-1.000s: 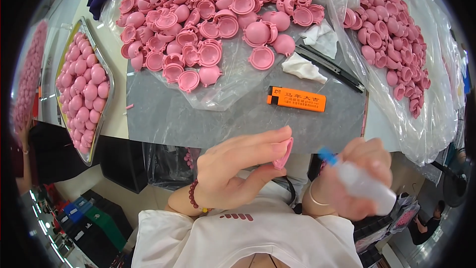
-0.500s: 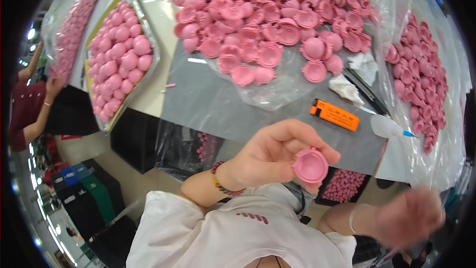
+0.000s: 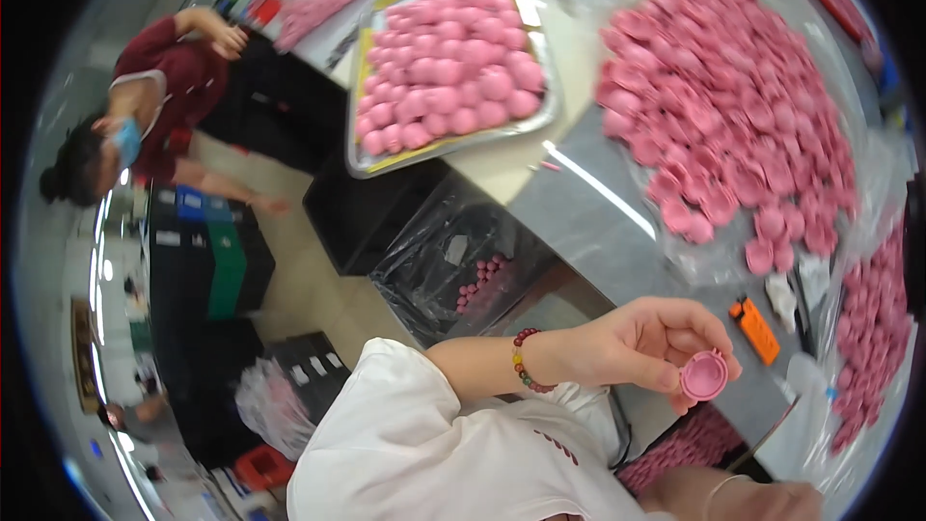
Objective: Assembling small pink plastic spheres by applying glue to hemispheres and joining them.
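Between the thumb and fingers of my left hand (image 3: 646, 338) is a small round pink plastic shell (image 3: 704, 375), its hollow side facing up. My right hand (image 3: 772, 502) is at the lower edge, cut off and blurred, so its fingers cannot be made out. Beyond the left hand, a big heap of similar pink shells (image 3: 733, 96) lies on clear plastic sheeting over the grey table mat (image 3: 588, 183). Close to the left hand on the mat are an orange case with a black end (image 3: 755, 330), a crumpled white tissue (image 3: 781, 301) and a dark slim tool (image 3: 803, 314).
A metal tray (image 3: 552, 58) piled with pink balls stands at the far table edge. More pink pieces (image 3: 868, 328) lie at right, near a clear bottle with a blue tip (image 3: 808, 374). Below the table is a plastic-lined black bin (image 3: 415, 270). A co-worker (image 3: 183, 87) is at left.
The view has swung left, so table things appear farther right and more of the co-worker shows. My left hand keeps the pink shell; my right hand has dropped toward the lower edge.
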A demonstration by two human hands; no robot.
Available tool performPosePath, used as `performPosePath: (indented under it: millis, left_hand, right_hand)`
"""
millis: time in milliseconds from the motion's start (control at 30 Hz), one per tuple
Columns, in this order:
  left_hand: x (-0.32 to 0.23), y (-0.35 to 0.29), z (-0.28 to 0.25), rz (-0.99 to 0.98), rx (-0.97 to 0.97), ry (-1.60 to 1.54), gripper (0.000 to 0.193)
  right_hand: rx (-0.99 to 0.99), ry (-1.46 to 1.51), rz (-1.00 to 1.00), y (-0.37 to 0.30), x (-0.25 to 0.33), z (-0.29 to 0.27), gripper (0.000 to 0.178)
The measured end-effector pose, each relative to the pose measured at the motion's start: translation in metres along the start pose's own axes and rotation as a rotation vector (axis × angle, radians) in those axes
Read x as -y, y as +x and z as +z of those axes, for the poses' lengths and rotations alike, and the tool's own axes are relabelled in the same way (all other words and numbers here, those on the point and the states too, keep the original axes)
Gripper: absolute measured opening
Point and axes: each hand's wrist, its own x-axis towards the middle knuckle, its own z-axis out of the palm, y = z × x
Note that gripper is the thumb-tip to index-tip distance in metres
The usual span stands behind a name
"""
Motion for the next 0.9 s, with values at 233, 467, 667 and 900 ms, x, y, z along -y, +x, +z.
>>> performPosePath:
  millis: [233,467,667,900]
  left_hand:
    - [-0.01,-0.024,0.005,0.16,0.002,-0.006,0.041]
    - [-0.018,-0.034,0.013,0.274,0.013,0.033,0.043]
    - [-0.019,-0.033,0.015,0.323,0.05,0.038,0.039]
    - [-0.023,-0.036,0.019,0.318,0.019,0.031,0.033]
  right_hand:
    - [-0.063,-1.103,0.731,-0.056,-0.041,0.013,0.017]
    - [0.515,-0.959,0.721,-0.04,-0.028,-0.002,0.016]
    - [0.216,-1.15,0.756,-0.045,-0.033,-0.013,0.023]
    - [0.074,-1.296,0.779,-0.051,-0.039,-0.008,0.024]
